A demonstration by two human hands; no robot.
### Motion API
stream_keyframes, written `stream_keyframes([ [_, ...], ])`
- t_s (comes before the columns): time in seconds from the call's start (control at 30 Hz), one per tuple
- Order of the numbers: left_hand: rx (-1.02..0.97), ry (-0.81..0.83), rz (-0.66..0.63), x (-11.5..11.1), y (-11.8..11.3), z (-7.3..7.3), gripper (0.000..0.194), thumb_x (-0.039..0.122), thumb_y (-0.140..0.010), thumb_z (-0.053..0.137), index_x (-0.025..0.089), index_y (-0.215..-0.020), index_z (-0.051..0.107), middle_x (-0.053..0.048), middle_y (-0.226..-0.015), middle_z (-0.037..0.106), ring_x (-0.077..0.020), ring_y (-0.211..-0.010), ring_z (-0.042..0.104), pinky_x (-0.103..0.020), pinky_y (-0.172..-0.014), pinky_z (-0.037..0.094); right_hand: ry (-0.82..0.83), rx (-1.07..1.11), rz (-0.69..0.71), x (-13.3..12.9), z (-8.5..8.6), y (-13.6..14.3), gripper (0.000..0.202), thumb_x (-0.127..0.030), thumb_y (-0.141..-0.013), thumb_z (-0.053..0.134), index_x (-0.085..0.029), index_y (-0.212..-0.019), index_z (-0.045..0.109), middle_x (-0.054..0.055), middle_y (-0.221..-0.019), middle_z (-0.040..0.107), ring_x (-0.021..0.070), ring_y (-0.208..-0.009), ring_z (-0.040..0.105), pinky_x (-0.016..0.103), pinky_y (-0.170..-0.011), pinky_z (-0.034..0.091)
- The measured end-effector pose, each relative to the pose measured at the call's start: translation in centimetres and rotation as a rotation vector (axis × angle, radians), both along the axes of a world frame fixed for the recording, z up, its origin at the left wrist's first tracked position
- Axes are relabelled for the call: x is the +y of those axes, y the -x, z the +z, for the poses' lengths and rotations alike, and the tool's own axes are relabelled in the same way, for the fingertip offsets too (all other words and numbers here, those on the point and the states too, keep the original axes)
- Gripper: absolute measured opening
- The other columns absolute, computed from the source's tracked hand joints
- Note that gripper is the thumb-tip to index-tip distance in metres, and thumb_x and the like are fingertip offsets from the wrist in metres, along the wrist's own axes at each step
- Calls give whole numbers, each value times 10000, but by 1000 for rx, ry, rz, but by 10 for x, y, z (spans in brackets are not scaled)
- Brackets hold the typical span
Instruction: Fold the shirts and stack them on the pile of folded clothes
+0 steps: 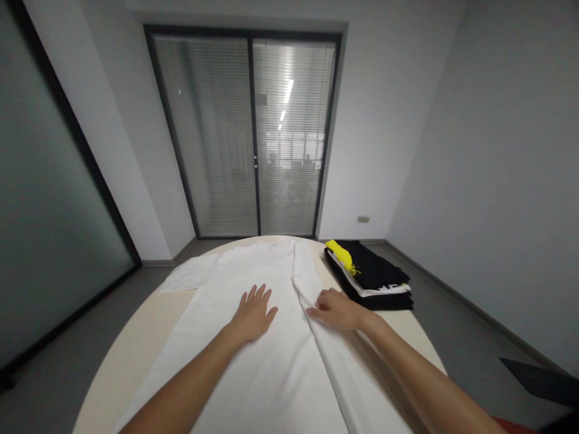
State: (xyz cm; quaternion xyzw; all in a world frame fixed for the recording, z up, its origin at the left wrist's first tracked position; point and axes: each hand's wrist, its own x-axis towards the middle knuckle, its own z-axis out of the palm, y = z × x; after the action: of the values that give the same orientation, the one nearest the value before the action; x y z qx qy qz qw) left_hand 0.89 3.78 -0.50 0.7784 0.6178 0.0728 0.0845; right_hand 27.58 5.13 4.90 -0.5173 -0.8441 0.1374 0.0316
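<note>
A white T-shirt (262,374) lies spread over the table, one sleeve stretched out to the far left. Its right side is folded inward, and the folded edge runs lengthwise toward me. My left hand (254,314) rests flat on the middle of the shirt with its fingers spread. At the fold on the right, my right hand (335,308) has its fingers curled and the thumb along the edge, gripping the cloth; the fingertips are partly hidden.
A stack of folded clothes (368,274), mostly black with white and a yellow print, sits at the table's right edge. The pale round table (131,349) shows at the left. Behind stand a glass door with blinds (253,138) and grey walls.
</note>
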Motion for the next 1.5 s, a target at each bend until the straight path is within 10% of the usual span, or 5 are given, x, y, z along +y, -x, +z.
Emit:
stream_keyframes([
  [0.2,-16,-45,-40,-12,28,-10,635,495,-1008,309,163,-1549,340,-90,-1646,214,-301,-1528,146,-501,-1231,147,348,53,66,-17,27,13,323,-443,-865,612,-141,-943,694,66,-817,688,185,-718,615,269,-647,431],
  [0.5,-113,-136,-128,-12,30,-12,595,402,-1005,402,163,-1546,338,-99,-1608,333,-320,-1504,235,-544,-1217,200,1094,341,124,-27,32,37,1023,-569,-638,839,-233,-1473,353,34,-1019,614,129,-617,665,266,-561,563],
  [0.77,-170,-205,-602,-32,8,8,497,120,-939,506,348,-1377,567,-38,-1502,504,-222,-1342,502,-422,-1124,409,1093,433,135,-27,13,24,857,-586,-575,868,-243,-1247,463,-8,-988,616,92,-582,663,177,-505,516],
  [1.3,-206,-202,-629,-35,4,6,385,117,-922,535,274,-1242,680,-49,-1413,594,-231,-1304,535,-417,-1113,426,1432,246,610,-60,28,27,806,-612,-764,746,-212,-1415,491,-5,-839,706,100,-587,670,139,-412,391],
  [1.5,-203,-145,-626,-45,6,13,369,189,-922,553,282,-1258,673,-68,-1460,549,-263,-1362,493,-444,-1135,400,875,641,313,-42,11,16,487,-575,-862,651,-162,-1114,601,1,-745,690,85,-504,596,174,-460,358],
])
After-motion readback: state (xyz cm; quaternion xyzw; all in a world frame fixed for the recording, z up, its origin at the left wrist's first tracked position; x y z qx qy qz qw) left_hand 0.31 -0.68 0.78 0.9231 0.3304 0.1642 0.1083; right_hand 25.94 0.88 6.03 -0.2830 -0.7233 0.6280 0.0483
